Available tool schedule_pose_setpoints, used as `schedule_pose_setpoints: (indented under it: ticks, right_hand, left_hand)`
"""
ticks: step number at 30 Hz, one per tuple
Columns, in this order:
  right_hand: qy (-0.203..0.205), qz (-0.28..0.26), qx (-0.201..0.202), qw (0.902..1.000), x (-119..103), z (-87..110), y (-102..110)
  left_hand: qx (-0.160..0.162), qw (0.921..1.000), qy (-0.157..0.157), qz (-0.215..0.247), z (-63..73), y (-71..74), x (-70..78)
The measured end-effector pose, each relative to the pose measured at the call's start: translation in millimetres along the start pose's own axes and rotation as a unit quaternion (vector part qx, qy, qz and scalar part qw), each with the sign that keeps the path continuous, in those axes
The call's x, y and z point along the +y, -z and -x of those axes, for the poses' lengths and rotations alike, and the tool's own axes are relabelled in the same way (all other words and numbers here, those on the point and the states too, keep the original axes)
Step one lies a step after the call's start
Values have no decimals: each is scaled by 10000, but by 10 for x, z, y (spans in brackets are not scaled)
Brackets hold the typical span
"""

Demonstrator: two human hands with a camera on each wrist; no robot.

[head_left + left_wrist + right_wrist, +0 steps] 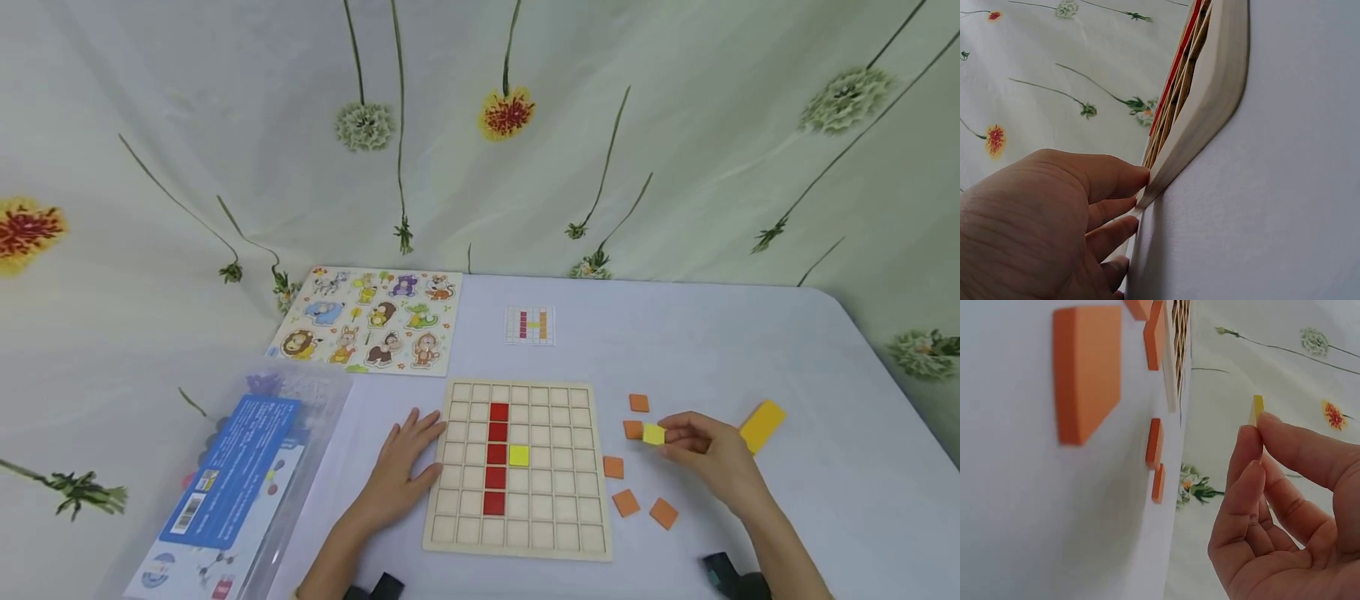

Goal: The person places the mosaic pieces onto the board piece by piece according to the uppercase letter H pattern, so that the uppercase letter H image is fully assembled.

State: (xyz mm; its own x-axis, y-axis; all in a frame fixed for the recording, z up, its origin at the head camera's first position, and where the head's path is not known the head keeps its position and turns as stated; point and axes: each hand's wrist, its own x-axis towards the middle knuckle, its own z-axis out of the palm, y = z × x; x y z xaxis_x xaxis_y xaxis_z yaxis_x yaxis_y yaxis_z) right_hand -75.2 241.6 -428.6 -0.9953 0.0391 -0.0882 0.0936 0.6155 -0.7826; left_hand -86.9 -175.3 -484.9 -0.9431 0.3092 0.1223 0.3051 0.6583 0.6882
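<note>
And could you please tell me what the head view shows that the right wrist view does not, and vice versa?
Only the head view shows the left hand, red tiles and animal board. Only the right wrist view shows the palm side of the right hand. Both show orange tiles, the grid board and that hand pinching a yellow tile.

On table (720,342): board (542,457). In board: one column of five tiles (497,454), a sixth tile (518,456) just right of the middle one. Right of board: five loose tiles (626,502), then block (762,426). Behind board: card (530,326). Behind, to left: puzzle (367,321). Left of board: box (322,392), before puzzle.
</note>
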Motion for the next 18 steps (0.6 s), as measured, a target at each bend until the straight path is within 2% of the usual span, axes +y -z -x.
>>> schedule_pose_setpoints:
  ticks: [4,10,18]
  right_hand:
    - [44,-193,-97,9998,-165,-18,-74]
    - [290,-481,-459,9974,-380,-72,-268]
    - [486,-477,-813,9944,-606,-131,-568]
  left_hand:
    - [-21,10000,20,48,-1,5,16]
    - [20,10000,16,48,1,7,26]
    - [21,10000,11,31,2,10,34]
